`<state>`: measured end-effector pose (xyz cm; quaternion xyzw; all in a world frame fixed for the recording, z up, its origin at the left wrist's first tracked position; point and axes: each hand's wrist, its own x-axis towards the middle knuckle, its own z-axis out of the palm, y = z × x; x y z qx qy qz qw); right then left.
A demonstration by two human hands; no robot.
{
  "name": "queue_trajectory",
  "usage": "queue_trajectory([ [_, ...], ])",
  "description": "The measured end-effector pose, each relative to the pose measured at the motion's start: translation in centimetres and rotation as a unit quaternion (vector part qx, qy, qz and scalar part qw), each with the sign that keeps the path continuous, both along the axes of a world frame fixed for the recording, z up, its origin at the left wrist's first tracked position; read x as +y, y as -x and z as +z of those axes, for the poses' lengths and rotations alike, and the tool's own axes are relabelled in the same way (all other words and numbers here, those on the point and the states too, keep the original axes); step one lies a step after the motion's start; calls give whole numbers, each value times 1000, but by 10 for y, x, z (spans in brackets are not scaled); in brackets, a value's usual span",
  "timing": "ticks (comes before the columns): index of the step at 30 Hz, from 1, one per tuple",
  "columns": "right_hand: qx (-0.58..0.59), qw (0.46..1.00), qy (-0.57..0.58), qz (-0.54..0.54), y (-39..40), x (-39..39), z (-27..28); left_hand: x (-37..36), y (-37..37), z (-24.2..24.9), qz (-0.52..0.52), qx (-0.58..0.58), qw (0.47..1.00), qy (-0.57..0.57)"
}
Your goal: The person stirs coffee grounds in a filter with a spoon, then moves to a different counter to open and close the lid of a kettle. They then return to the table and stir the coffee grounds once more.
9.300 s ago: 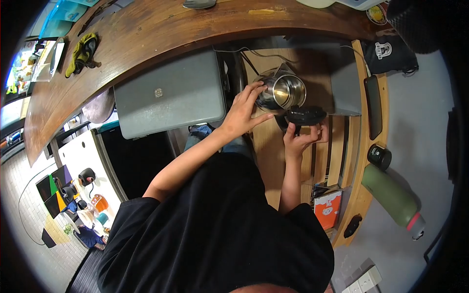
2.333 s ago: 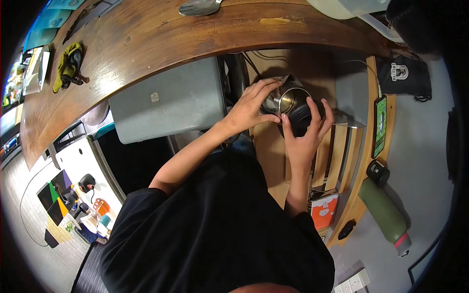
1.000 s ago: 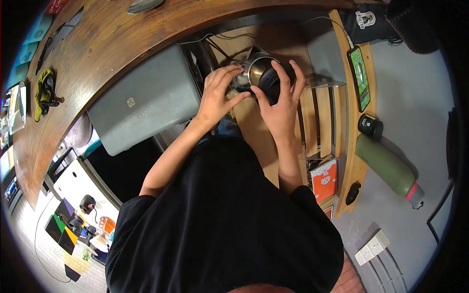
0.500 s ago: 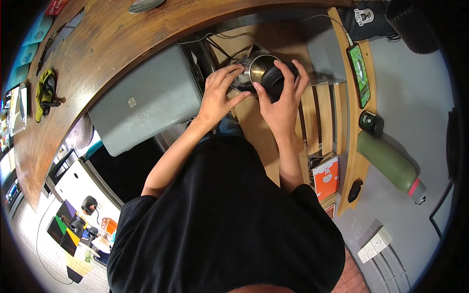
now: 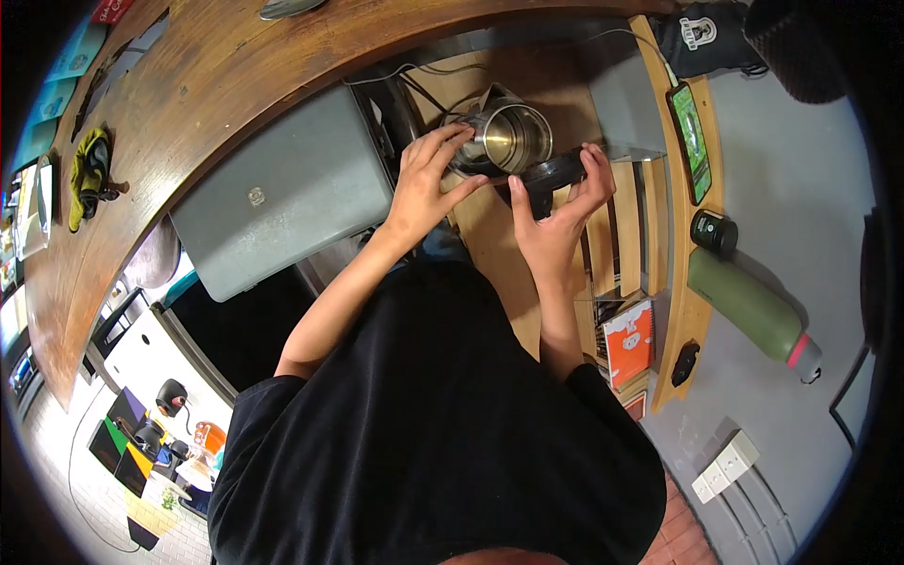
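Note:
A steel electric kettle stands inside the wooden cabinet, and its round mouth shows a shiny metal interior. My left hand is curved around the near left side of the kettle, fingers on its wall and thumb stretched toward the front. Between the thumb and fingers of my right hand is the kettle's black lid, tilted up at the near right of the mouth. The lower side of the kettle is partly hidden by the lid and my hands.
A grey HP laptop lies left of the kettle, under the curved wooden counter. Along the right ledge are a phone, a black jar and a green bottle. An orange notebook sits in the shelf below.
My right hand has swung the black lid off the mouth, toward me and to the right, so the kettle's inside is now uncovered. My left hand has stayed at the kettle.

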<state>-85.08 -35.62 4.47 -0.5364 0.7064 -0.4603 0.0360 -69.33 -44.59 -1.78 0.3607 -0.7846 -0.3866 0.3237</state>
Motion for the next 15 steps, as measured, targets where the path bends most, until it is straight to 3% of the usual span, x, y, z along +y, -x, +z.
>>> queue_trajectory([
  [9,-9,993,-116,16,4,-16,36,4,4,3,-1,41,998,-42],
  [15,6,999,-29,-21,6,4,8,7,-1,-1,-18,60,996,-68],
])
